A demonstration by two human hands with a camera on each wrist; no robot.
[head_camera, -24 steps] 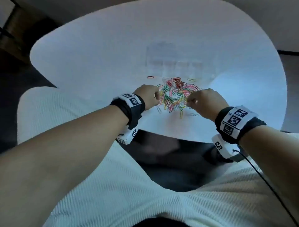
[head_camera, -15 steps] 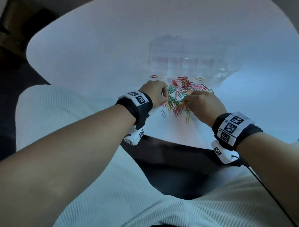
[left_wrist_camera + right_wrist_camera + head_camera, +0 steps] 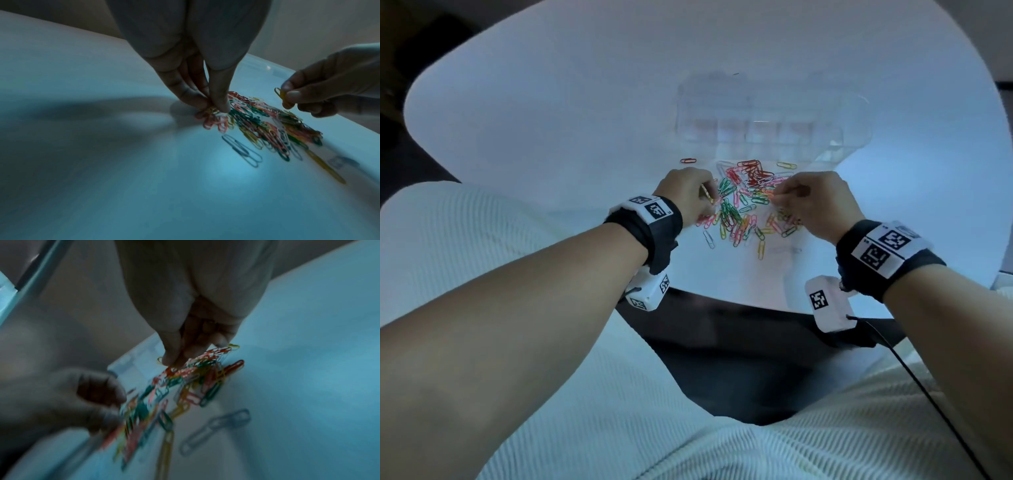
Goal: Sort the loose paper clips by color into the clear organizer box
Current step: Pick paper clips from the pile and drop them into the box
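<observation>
A heap of mixed-colour paper clips [image 3: 750, 205] lies on the white table, just in front of the clear organizer box [image 3: 774, 116]. My left hand [image 3: 709, 198] is at the heap's left edge, fingers and thumb pinching a few yellow clips [image 3: 210, 110] down at the table. My right hand [image 3: 777, 195] is at the heap's right side. In the left wrist view it pinches a yellow clip [image 3: 280, 97] lifted just above the heap. The box's compartments look bare, though its far part is hard to read.
A lone red clip [image 3: 688, 160] and a yellow one [image 3: 786, 165] lie apart near the box. A pale clip [image 3: 709, 238] and a yellow clip [image 3: 761, 250] sit nearer me. The table's front edge [image 3: 722, 301] runs close under my wrists.
My right hand has reached from the heap's right edge into the clips and now holds a yellow one raised. My left hand has stayed at the left edge, still pinching clips.
</observation>
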